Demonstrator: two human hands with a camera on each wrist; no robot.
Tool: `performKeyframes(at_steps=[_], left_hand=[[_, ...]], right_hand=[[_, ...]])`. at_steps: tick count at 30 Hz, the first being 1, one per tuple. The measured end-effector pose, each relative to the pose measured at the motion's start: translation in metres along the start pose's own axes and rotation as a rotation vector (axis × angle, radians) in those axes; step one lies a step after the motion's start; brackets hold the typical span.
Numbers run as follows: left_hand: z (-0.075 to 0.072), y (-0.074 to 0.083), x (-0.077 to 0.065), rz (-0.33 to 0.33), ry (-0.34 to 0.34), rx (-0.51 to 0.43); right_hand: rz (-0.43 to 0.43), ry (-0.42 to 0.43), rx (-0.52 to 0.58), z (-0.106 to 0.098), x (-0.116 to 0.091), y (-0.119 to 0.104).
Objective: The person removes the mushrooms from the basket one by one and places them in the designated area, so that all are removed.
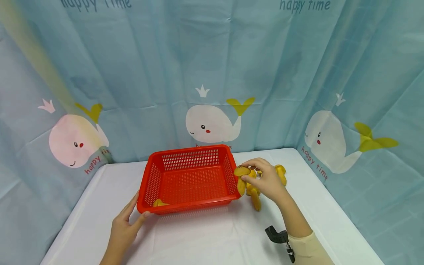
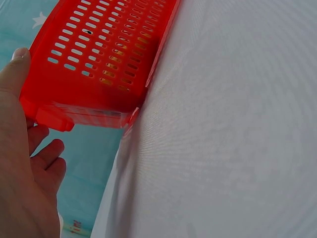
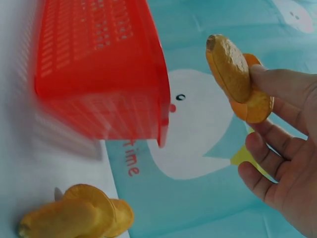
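A red plastic basket (image 1: 188,201) with slotted sides stands on the white table. My left hand (image 1: 124,228) holds its near left corner, with the thumb (image 2: 17,64) against the rim and the other fingers around the corner. My right hand (image 1: 266,180) pinches a yellow-brown toy mushroom (image 1: 242,170) between thumb and fingertips, just off the basket's right rim. Its cap (image 3: 230,67) faces the camera in the right wrist view. One yellow mushroom (image 1: 159,202) lies in the basket's near left corner, partly hidden by the wall.
Several more yellow mushrooms (image 1: 255,198) lie right of the basket, partly behind my right hand; one (image 1: 281,173) is farther right. A black curved piece (image 1: 276,235) sits by my right wrist. A blue curtain (image 1: 159,110) with whales surrounds the table (image 1: 198,239).
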State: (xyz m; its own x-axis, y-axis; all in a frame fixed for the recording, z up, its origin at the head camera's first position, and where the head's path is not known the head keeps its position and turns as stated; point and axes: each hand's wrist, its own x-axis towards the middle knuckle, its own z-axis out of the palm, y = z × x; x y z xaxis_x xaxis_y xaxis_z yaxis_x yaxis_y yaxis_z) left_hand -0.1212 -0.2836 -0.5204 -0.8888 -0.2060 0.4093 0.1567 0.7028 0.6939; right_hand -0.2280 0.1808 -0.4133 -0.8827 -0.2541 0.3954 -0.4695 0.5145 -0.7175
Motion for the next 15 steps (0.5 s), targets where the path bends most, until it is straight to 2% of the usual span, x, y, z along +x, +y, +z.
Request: performKeyframes(at_steps=[15], left_hand=[[0.0,0.0,0.0,0.013,0.005,-0.011]], right_hand=[[0.085,0.018,-0.02,-0.027,0.001,0.022]])
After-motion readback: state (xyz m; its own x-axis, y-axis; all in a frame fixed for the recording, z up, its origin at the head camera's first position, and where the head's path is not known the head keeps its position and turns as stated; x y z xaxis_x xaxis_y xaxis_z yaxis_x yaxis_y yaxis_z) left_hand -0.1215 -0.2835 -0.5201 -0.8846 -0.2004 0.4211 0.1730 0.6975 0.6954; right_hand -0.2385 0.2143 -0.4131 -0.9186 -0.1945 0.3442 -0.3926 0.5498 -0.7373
